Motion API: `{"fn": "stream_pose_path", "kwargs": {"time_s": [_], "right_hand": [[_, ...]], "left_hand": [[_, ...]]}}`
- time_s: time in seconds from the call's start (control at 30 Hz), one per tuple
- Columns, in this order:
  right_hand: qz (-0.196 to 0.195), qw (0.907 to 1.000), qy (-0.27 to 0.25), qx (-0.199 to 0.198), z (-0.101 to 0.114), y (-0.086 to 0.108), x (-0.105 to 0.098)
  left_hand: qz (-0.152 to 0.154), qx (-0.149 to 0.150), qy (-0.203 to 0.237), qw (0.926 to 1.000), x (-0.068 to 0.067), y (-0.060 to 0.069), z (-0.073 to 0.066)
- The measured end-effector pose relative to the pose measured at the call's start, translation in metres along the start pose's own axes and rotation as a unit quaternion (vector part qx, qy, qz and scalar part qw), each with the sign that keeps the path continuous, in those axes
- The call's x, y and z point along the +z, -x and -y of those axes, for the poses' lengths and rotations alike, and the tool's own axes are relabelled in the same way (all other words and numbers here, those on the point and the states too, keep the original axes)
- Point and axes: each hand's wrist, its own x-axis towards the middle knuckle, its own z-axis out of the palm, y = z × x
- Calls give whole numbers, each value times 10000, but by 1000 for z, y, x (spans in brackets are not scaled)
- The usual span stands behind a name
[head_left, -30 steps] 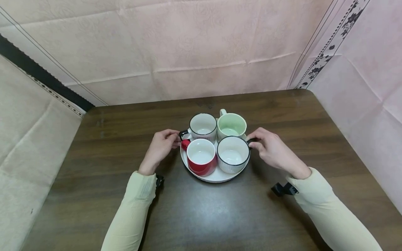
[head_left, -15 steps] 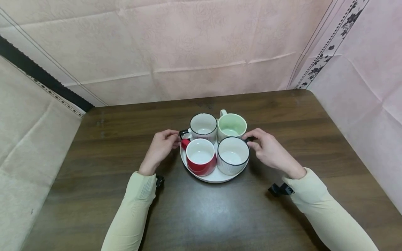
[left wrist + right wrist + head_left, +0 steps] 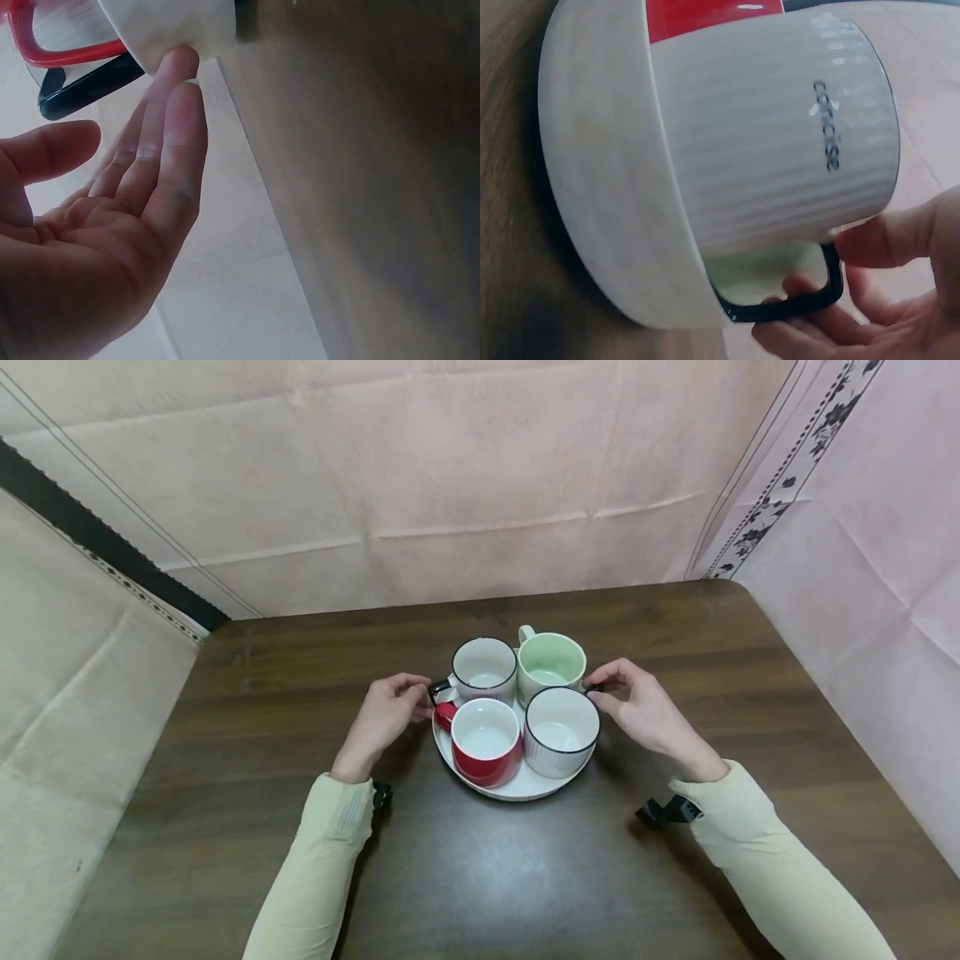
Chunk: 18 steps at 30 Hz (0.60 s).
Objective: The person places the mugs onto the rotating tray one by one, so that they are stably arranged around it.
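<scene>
A white round plate (image 3: 517,791) bears several mugs. At its front right stands a white ribbed mug (image 3: 561,760) with a dark rim, lettered "concise" in the right wrist view. My right hand (image 3: 637,706) grips that mug's black handle (image 3: 795,309), thumb against the mug's side and fingers behind the handle. A red mug (image 3: 487,768) with white inside stands at front left. Behind are another dark-rimmed white mug (image 3: 483,664) and a pale green mug (image 3: 551,664). My left hand (image 3: 386,714) touches the plate's left side with straight fingers; its thumb stays apart in the left wrist view.
The plate sits mid-way on a dark wooden table (image 3: 480,877). Pale patterned cloth (image 3: 480,485) hangs behind and at both sides of the table. A black wrist camera (image 3: 667,812) sits on the right wrist.
My right hand has shifted slightly left and away from me; the front right mug's handle has turned toward the back. My left hand keeps its place at the plate.
</scene>
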Motion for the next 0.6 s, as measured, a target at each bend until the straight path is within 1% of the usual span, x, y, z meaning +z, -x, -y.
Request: {"fn": "stream_pose_path", "kwargs": {"time_s": [0.1,0.23,0.33,0.47,0.6], "right_hand": [[-8,10000,24,72,2,2,2],[-88,9998,176,72,4,7,1],[-135,9996,190,143,4,10,0],[-165,9995,140,241,3,9,0],[-181,9995,95,232,4,7,2]], "left_hand": [[45,-15,7,10000,2,0,0],[111,46,39,9999,5,-2,-1],[134,77,24,9999,6,-2,-1],[144,63,-6,9999,6,-1,-2],[97,80,-74,9999,5,0,-3]]}}
